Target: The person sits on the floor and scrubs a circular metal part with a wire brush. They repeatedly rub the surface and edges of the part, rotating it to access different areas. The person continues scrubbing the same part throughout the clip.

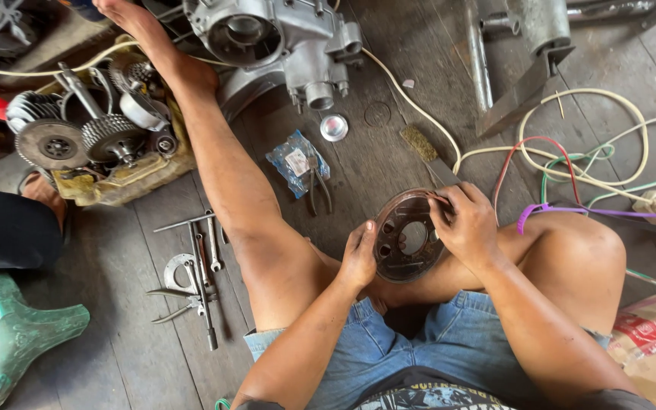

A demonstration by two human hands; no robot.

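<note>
I sit on a wooden floor with a round, rusty brown metal plate (406,237) with several holes resting on my leg. My left hand (359,257) grips its lower left edge. My right hand (465,224) holds its upper right rim, fingers curled over the edge. Just beyond the plate lies a wire brush (424,148).
A grey engine casing (279,38) stands ahead. A tray of gears and sprockets (93,133) sits at left. Wrenches and pliers (195,277) lie beside my left leg. A blue plastic packet with pliers (299,163), a small metal cap (334,127) and coloured cables (582,163) are nearby.
</note>
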